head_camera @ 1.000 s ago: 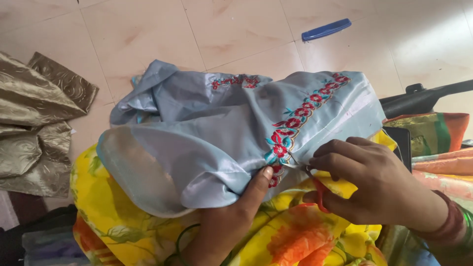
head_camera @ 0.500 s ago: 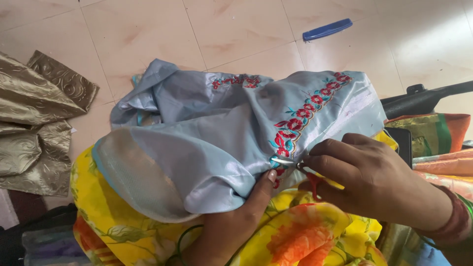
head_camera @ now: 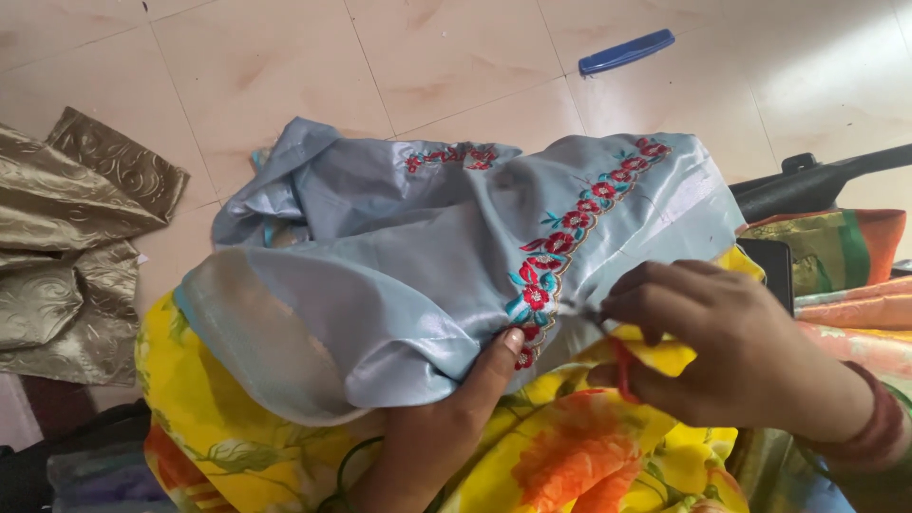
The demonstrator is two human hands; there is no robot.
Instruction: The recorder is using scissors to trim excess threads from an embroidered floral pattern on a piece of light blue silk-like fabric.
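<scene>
A pale blue satin garment with a red and teal embroidered flower border lies bunched over my lap. My left hand comes up from below and grips the cloth at the lower end of the border, thumb on top. My right hand is closed on a small yellow-handled cutter with a red loop; its thin metal tip touches the embroidered edge just right of my left thumb.
Yellow floral cloth covers my lap under the garment. Gold embossed fabric is piled on the tiled floor at the left. A blue comb-like bar lies at the top. A black machine part and folded striped cloths sit at the right.
My right hand has shifted slightly left and up, bringing the cutter's tip to the embroidered edge. My left hand keeps its grip on the cloth.
</scene>
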